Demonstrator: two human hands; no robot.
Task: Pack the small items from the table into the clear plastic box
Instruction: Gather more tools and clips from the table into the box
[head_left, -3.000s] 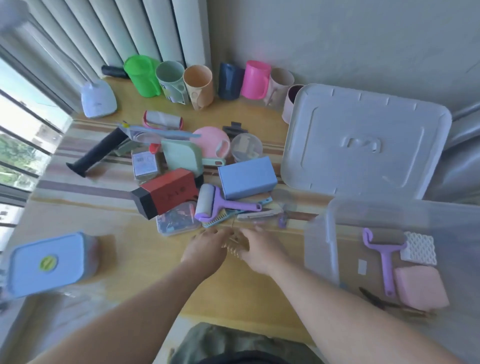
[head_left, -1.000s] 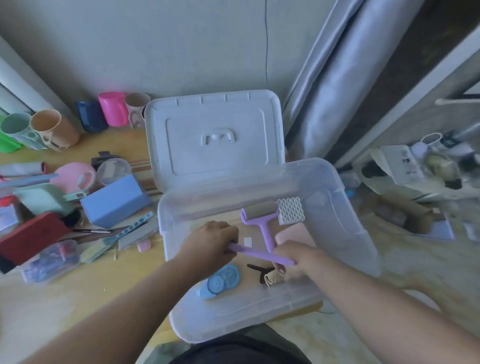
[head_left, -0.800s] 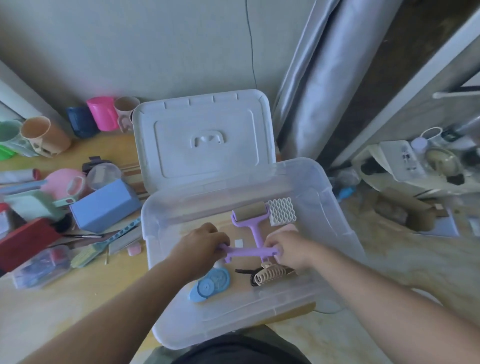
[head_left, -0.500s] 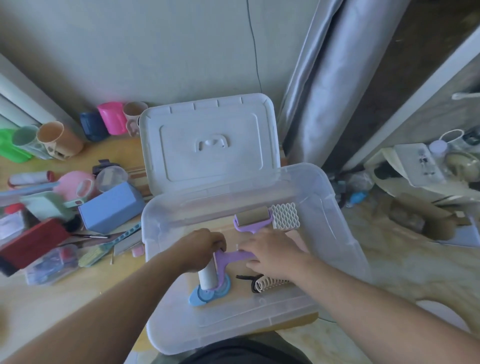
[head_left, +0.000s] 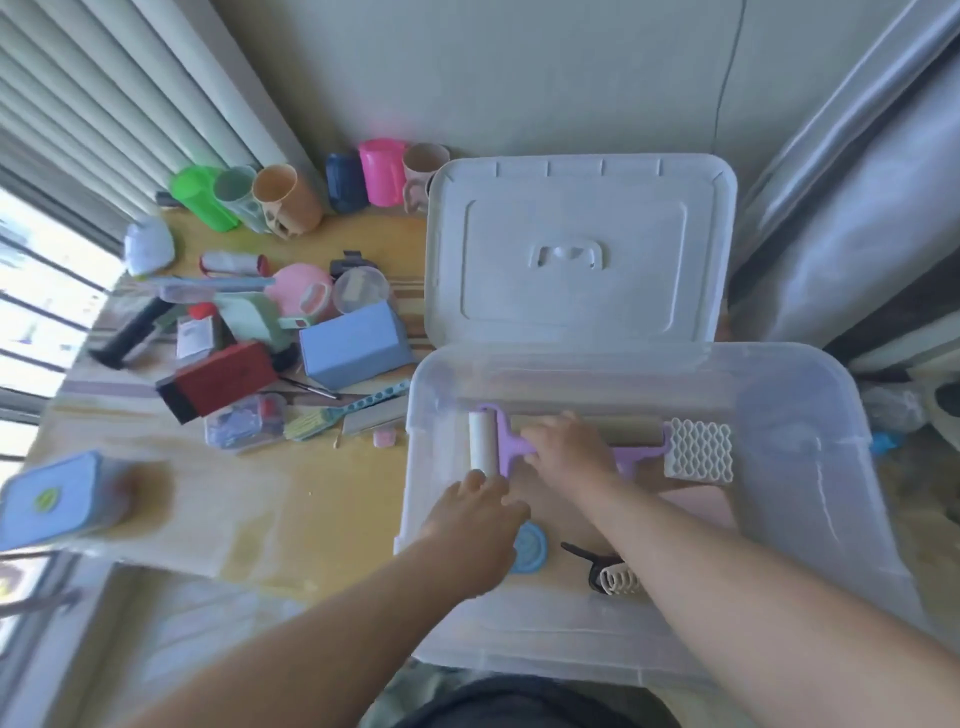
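The clear plastic box (head_left: 831, 519) stands open at the table's right end, its white lid (head_left: 576, 249) lying behind it. Inside the box, my right hand (head_left: 569, 449) grips the handle of a purple lint roller (head_left: 482, 441), which lies along the far left side. My left hand (head_left: 475, 525) sits just below the roller's white cylinder with fingers loosely curled, holding nothing. Also in the box are a second purple roller (head_left: 641, 454), a white honeycomb pad (head_left: 698, 449), a pink block (head_left: 698, 506), a blue round item (head_left: 532, 548) and a beige claw clip (head_left: 618, 579).
Left of the box the wooden table (head_left: 311, 493) carries a blue box (head_left: 353, 345), a red box (head_left: 223, 371), a clear case (head_left: 244, 426), a brush (head_left: 332, 415) and a blue lidded container (head_left: 57, 499). Several cups (head_left: 382, 171) line the back wall.
Both hands carried the purple lint roller into the box and turned it. It now lies at the far left side, and my left hand has let go of its cylinder.
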